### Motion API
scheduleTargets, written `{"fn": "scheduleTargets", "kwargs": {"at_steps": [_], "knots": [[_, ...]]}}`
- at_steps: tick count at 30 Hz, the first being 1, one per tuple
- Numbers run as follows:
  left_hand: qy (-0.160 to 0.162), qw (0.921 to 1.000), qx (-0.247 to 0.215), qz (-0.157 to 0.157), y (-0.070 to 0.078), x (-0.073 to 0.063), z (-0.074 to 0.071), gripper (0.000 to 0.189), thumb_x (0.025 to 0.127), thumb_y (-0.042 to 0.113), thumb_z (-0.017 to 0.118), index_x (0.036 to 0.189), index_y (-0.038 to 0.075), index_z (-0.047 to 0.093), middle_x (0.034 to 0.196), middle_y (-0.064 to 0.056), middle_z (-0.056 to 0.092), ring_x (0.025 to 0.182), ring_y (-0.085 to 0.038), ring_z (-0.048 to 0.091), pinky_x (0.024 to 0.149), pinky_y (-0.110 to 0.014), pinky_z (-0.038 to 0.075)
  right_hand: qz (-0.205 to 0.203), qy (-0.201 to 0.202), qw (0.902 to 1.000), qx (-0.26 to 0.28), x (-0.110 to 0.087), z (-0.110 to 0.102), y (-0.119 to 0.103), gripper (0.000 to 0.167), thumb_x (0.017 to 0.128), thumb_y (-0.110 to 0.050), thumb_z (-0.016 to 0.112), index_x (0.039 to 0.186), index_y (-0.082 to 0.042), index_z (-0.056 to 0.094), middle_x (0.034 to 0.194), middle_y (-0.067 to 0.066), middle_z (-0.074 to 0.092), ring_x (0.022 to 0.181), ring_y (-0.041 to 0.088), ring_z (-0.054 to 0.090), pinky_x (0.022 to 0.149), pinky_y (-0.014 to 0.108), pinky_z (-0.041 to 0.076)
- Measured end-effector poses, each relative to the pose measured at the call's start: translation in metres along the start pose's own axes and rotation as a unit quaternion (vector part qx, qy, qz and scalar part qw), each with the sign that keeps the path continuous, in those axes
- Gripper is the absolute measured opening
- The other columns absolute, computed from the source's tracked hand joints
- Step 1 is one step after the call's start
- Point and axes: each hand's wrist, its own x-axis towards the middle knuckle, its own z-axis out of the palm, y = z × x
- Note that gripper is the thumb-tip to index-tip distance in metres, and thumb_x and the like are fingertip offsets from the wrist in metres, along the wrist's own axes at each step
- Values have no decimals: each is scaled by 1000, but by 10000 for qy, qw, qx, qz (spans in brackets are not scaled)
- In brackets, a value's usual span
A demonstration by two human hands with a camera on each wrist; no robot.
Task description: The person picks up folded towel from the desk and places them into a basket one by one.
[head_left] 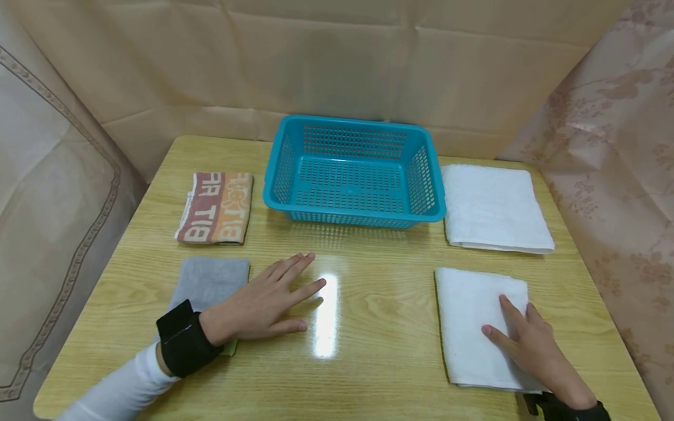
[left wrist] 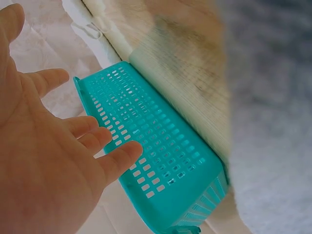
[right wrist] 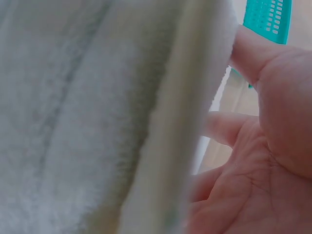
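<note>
My left hand (head_left: 263,301), fingers spread, is over the table just right of a folded grey towel (head_left: 213,280), holding nothing. The forearm and black wrist strap hide part of that towel. At the lower right my right hand (head_left: 532,345) touches a folded white towel (head_left: 474,327) with its fingers spread over the top. Close up in the right wrist view, the white towel (right wrist: 87,117) fills the left side, and the fingertips of the right hand (right wrist: 253,161) are partly hidden behind it.
A blue-green plastic basket (head_left: 354,213) with perforated walls stands at the back centre. Left of it lies a folded red-brown and orange patterned towel (head_left: 216,207). Another folded white towel (head_left: 495,207) lies to its right. Cloth drapes (head_left: 337,64) surround the wooden table (head_left: 379,362).
</note>
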Motion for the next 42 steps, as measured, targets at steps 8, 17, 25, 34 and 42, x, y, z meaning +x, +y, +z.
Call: {"fn": "scheduleTargets", "kwargs": {"at_steps": [8,17,25,34,42], "knots": [[-160,9998,60,-48,-1,2,0,74,97,56,54,158,23,29,164,-22,10,150,-36,17,115,-53,27,-9,-56,10000,-24,0,-2,-4,95,95,-54,59,148,16,23,135,62,10,119,81,17,90,82,25],[-156,9999,37,-12,0,4,-1,73,97,55,55,157,21,33,163,-23,13,149,-36,19,114,-54,28,94,-254,9996,-29,0,-3,-10,95,97,-57,54,150,14,18,136,61,7,120,81,15,90,83,23],[-123,9999,-30,15,0,4,-1,74,96,54,58,157,21,33,164,-22,12,149,-37,20,113,-54,28,31,-368,9993,33,1,-3,-14,94,98,-56,51,151,13,17,137,60,3,121,81,12,91,83,21],[-200,9998,-27,-29,1,3,-1,73,96,54,57,157,20,34,163,-23,12,150,-36,18,114,-54,28,-93,-287,9994,139,0,1,-16,91,99,-54,51,151,13,18,136,61,2,121,81,10,93,83,17],[-198,9998,35,-37,1,3,0,74,96,55,57,157,21,32,163,-24,14,150,-36,17,114,-54,28,-119,-290,9993,200,2,2,-22,92,98,-54,53,151,13,19,137,60,4,121,81,11,94,82,15]]}}
